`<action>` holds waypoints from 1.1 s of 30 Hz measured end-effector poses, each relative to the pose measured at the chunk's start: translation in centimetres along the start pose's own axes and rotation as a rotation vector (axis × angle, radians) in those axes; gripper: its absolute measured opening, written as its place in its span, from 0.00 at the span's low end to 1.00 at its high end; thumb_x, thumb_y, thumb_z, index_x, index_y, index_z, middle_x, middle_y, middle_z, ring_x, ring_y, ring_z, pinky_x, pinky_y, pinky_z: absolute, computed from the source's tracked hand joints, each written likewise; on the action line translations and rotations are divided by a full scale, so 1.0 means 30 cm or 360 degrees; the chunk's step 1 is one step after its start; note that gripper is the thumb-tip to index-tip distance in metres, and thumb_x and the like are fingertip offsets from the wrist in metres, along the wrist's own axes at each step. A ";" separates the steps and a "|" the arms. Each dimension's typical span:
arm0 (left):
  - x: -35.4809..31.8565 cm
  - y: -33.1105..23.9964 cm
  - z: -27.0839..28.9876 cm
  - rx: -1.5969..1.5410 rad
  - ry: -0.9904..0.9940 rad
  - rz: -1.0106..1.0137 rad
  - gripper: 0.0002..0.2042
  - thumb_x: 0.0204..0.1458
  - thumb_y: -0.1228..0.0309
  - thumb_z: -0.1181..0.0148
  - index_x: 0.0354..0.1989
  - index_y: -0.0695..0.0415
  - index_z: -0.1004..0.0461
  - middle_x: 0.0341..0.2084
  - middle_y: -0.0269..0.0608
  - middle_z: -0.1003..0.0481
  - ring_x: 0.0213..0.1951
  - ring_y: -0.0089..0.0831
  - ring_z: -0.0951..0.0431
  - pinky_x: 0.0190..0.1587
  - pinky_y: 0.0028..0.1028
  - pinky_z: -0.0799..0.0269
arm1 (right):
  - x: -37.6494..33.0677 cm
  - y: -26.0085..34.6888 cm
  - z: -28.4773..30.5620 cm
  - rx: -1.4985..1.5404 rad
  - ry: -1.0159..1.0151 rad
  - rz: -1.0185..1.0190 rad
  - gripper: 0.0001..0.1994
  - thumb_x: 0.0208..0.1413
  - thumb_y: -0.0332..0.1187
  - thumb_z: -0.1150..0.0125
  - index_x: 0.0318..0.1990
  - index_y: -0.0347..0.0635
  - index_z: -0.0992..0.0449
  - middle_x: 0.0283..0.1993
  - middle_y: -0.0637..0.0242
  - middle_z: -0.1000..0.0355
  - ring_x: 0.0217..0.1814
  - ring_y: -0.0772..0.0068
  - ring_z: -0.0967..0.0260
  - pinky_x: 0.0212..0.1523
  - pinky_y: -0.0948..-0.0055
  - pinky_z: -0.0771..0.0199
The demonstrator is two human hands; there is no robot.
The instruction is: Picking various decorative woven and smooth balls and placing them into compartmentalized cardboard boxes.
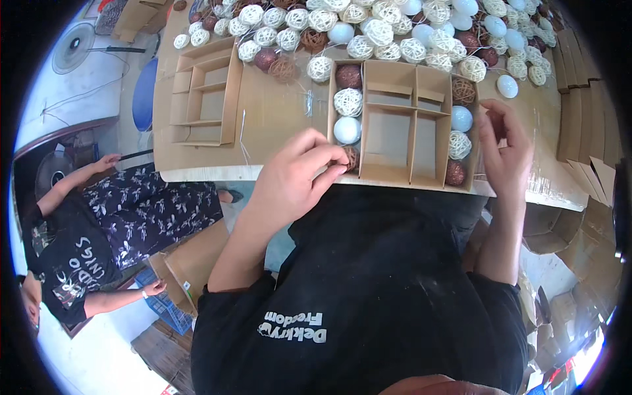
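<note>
A brown cardboard box with dividers [390, 172] sits at the near edge of the table. My left hand [296, 170] is closed at its near left corner, thumb and fingertips on a brown woven ball [353, 158]. Beyond that ball, the left column holds a white smooth ball [347, 130], a cream woven ball [347, 103] and a dark red glitter ball [349, 76]. Several more balls fill the right column, with a glitter ball [455, 173] nearest me. My right hand [505, 148] is beside the box's right wall, fingers curled but apart, nothing visible in them. The middle compartments hold nothing.
A pile of woven, white and glitter balls [378, 31] on wires covers the table's far side. Another divided box [227, 108] lies at left. Flattened cardboard [576, 125] stands at right. A person in a dark patterned garment [155, 214] is at left, near an open carton [197, 260].
</note>
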State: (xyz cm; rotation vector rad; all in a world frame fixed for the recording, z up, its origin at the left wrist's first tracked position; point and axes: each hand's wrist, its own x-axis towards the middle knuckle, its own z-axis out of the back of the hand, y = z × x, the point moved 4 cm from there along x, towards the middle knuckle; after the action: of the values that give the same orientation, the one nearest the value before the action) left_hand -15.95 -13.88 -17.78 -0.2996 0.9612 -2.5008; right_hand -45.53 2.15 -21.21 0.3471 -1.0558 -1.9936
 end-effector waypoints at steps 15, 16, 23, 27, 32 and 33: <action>0.008 0.090 0.014 -0.0653 -0.0168 0.0005 0.09 0.55 0.80 0.32 0.44 0.64 0.19 0.40 0.42 0.24 0.35 0.26 0.24 0.41 0.26 0.26 | -0.064 0.072 -0.008 0.0723 0.0366 -0.0551 0.16 0.73 0.34 0.43 0.60 0.34 0.33 0.37 0.67 0.24 0.30 0.81 0.31 0.29 0.77 0.31; 0.001 0.102 0.037 -0.0683 -0.0333 -0.0055 0.08 0.56 0.80 0.34 0.44 0.65 0.20 0.40 0.43 0.24 0.35 0.25 0.24 0.41 0.25 0.26 | -0.057 0.068 -0.016 0.0994 0.0350 -0.0538 0.16 0.73 0.33 0.44 0.61 0.34 0.33 0.42 0.66 0.24 0.29 0.84 0.33 0.26 0.79 0.34; -0.005 0.239 0.051 -0.0498 -0.0691 0.0187 0.06 0.63 0.73 0.37 0.43 0.62 0.19 0.32 0.34 0.25 0.33 0.19 0.26 0.36 0.22 0.29 | 0.122 0.106 0.195 0.1464 -0.0345 -0.0231 0.25 0.72 0.37 0.44 0.68 0.28 0.34 0.56 0.58 0.24 0.56 0.71 0.25 0.58 0.73 0.26; 0.056 0.262 -0.053 0.0264 -0.0606 0.0015 0.05 0.56 0.70 0.31 0.37 0.56 0.20 0.28 0.42 0.25 0.27 0.38 0.22 0.30 0.35 0.27 | 0.352 0.027 0.336 0.1810 -0.0539 -0.0138 0.15 0.74 0.38 0.45 0.55 0.33 0.24 0.47 0.61 0.21 0.49 0.68 0.22 0.48 0.68 0.21; 0.038 0.296 -0.037 0.0056 -0.0603 0.0199 0.04 0.56 0.70 0.32 0.35 0.55 0.20 0.26 0.40 0.25 0.25 0.36 0.23 0.28 0.34 0.29 | 0.825 -0.044 0.369 0.1994 -0.0774 -0.0196 0.11 0.72 0.35 0.42 0.53 0.37 0.25 0.44 0.60 0.23 0.42 0.64 0.25 0.46 0.64 0.23; 0.038 0.297 -0.035 0.0108 -0.0595 0.0190 0.04 0.56 0.70 0.32 0.35 0.55 0.20 0.26 0.39 0.25 0.25 0.36 0.23 0.28 0.34 0.29 | 0.930 -0.078 0.378 0.2059 -0.0839 -0.0230 0.10 0.72 0.34 0.42 0.53 0.38 0.26 0.45 0.60 0.23 0.42 0.62 0.25 0.45 0.63 0.22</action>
State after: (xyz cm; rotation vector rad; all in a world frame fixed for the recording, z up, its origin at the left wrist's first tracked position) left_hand -14.43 -19.70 -24.54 -0.6413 0.7179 -2.2539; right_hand -70.44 -12.58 -12.50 0.5639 -2.6466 -1.2470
